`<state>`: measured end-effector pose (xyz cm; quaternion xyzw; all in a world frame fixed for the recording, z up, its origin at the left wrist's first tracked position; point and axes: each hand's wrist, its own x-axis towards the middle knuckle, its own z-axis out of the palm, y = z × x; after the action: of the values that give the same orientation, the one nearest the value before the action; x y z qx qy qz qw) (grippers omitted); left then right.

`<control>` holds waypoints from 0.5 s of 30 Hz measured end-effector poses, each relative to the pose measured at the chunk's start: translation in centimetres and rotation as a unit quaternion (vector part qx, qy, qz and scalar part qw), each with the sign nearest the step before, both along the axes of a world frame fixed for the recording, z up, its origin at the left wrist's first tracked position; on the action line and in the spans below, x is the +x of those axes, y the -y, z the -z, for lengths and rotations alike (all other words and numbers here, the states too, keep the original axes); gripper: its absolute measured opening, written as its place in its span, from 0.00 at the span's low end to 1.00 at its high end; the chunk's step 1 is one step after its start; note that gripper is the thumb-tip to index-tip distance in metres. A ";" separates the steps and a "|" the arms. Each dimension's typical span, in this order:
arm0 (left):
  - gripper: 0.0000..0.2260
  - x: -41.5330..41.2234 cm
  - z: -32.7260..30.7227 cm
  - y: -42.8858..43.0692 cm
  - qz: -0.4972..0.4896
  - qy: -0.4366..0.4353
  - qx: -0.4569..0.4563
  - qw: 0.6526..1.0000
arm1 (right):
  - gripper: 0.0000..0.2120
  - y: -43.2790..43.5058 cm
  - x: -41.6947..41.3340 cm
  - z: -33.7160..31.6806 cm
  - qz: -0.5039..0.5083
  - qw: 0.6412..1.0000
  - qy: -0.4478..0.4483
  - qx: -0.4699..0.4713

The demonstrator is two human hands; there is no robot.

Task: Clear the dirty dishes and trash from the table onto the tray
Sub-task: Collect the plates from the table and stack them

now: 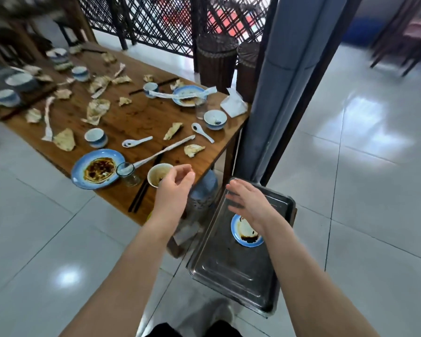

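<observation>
A metal tray (229, 268) sits low beside the wooden table (141, 117), with one sauce-stained blue plate (246, 235) in it. My right hand (247, 203) hovers over the tray above that plate, fingers straight, holding nothing. My left hand (174, 184) is at the table's near corner, fingers loosely curled and empty, right beside a dirty white bowl (157, 175). Next to the bowl stand a glass (127, 174), dark chopsticks (140, 194) and a blue plate with browned leftovers (97, 169).
Crumpled napkins, paper sleeves, spoons (136, 142), small cups (95, 137), bowls (215, 119) and another blue plate (188, 95) cover the table. A blue-white stool (204, 188) stands under the corner. A grey pillar (292, 76) rises right of the table; tiled floor surrounds.
</observation>
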<state>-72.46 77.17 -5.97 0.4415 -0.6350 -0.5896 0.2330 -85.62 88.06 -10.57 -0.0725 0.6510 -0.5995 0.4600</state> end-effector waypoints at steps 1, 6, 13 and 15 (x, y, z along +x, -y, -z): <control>0.07 0.7 -0.2 0.5 -0.008 0.001 0.004 1.000 | 0.23 0.4 0.6 -0.5 0.004 1.000 -0.013 -0.002; 0.04 5.3 -1.3 3.9 -0.053 -0.009 0.019 0.998 | 0.22 3.2 4.1 -2.4 0.007 0.997 -0.072 -0.013; 0.04 14.1 -2.9 8.5 -0.091 -0.039 0.003 0.995 | 0.21 8.2 12.2 -4.9 -0.014 0.997 -0.076 -0.026; 0.04 16.9 -3.3 9.7 -0.096 -0.034 0.003 0.995 | 0.21 9.6 15.0 -5.2 -0.014 0.996 -0.079 -0.029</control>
<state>-55.53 67.42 -2.64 0.4806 -0.5796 -0.5813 0.3085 -70.59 78.49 -5.36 -0.1417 0.6663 -0.6043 0.4132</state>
